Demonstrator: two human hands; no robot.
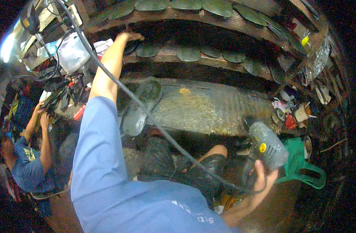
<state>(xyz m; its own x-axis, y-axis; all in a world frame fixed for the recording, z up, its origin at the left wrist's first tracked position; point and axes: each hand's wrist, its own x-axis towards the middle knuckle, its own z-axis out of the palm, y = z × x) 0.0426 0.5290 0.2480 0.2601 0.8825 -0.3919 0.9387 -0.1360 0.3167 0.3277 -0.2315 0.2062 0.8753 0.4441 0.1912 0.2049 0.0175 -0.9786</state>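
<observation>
My left arm stretches up to the shelves, where my left hand is open at the dark lower row, fingers loosely extended near grey-green sole-shaped pieces. At lower right, my right hand grips a dusty grey corded power tool with a yellow disc on its side. Its black cord runs diagonally from upper left across my view. A dark sole lies on the worn grey bench, to the right of my left arm.
A co-worker sits at left, hands among tools. A translucent container and cables fill the upper left. An upper shelf carries more soles. Small cluttered items line the bench's right end, above a green plastic object.
</observation>
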